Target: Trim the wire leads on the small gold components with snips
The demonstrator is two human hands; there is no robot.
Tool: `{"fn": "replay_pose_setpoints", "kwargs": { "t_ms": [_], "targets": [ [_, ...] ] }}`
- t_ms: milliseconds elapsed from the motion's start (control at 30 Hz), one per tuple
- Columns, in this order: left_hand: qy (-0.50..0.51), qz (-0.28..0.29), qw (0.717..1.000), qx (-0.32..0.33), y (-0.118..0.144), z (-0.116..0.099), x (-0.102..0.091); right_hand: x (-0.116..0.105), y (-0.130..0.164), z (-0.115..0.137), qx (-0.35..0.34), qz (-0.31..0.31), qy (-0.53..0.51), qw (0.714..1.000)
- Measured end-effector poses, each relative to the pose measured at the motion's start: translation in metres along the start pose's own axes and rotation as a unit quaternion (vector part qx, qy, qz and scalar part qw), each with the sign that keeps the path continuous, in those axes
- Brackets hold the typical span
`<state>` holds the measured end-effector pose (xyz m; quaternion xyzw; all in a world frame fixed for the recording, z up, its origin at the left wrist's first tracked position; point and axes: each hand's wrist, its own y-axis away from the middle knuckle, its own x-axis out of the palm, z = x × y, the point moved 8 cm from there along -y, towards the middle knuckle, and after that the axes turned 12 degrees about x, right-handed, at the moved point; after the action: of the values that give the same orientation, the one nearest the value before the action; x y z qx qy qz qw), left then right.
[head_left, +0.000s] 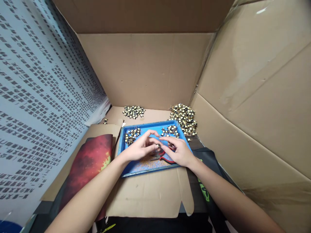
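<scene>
A blue tray point(145, 127) lies on cardboard in front of me. Both hands hover over its middle. My left hand point(141, 147) and my right hand point(178, 151) meet fingertip to fingertip around one small yellow-and-black wound part point(159, 145). Red-handled pliers point(166, 158) lie in the tray under my right hand. Two small heaps of the same parts sit in the tray, one at the back left point(132, 134) and one at the back right point(170, 130). Fine wire scraps litter the tray's near side point(148, 164).
Behind the tray lie a small pile of parts point(134, 111) and a larger pile point(184, 118) at the back right. Cardboard walls point(255, 97) close in the back and right. A printed sheet point(36, 97) hangs left. A red mat point(89, 161) lies left of the tray.
</scene>
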<state>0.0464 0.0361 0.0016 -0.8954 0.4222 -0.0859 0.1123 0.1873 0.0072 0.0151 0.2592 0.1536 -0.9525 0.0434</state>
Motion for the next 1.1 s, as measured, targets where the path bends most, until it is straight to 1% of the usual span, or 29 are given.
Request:
{"fn": "replay_pose_setpoints", "kwargs": {
  "t_ms": [100, 167, 300, 433, 500, 600, 700, 800, 867, 1000, 1100],
  "targets": [
    [-0.056, 0.021, 0.998, -0.012, 0.002, 0.004, 0.0, 0.001, -0.001, 0.0, 0.005, 0.005, 0.004, 1.0],
    [-0.079, 0.027, 0.996, -0.014, 0.003, 0.005, 0.001, 0.003, -0.001, 0.001, -0.005, 0.014, 0.007, 1.0],
    [-0.073, 0.016, 0.997, -0.004, 0.003, 0.006, -0.002, 0.006, 0.0, 0.002, -0.024, 0.034, 0.008, 0.999],
    [-0.05, 0.006, 0.999, -0.006, 0.002, 0.007, -0.005, 0.004, -0.001, 0.0, -0.018, 0.024, 0.008, 1.0],
    [-0.05, 0.007, 0.999, -0.012, 0.003, 0.007, -0.005, 0.004, -0.002, -0.002, -0.016, 0.019, 0.017, 1.0],
    [-0.082, 0.023, 0.996, -0.016, 0.003, 0.004, -0.003, 0.005, -0.002, -0.005, -0.012, 0.013, 0.026, 1.0],
    [-0.16, 0.057, 0.985, -0.01, 0.002, -0.001, 0.0, 0.005, -0.002, -0.007, -0.005, 0.011, 0.016, 1.0],
    [-0.256, 0.09, 0.962, -0.003, 0.001, -0.005, 0.002, 0.004, -0.001, -0.007, 0.004, 0.01, 0.004, 1.0],
    [-0.295, 0.106, 0.95, -0.003, 0.0, -0.007, 0.003, 0.004, -0.001, -0.006, 0.01, 0.014, 0.005, 1.0],
    [-0.31, 0.113, 0.944, -0.003, -0.002, -0.009, 0.005, 0.006, -0.001, -0.006, 0.025, 0.041, 0.013, 0.999],
    [-0.302, 0.118, 0.946, -0.019, -0.002, -0.01, 0.007, 0.009, -0.001, -0.004, 0.012, 0.075, 0.025, 0.997]
  ]
}}
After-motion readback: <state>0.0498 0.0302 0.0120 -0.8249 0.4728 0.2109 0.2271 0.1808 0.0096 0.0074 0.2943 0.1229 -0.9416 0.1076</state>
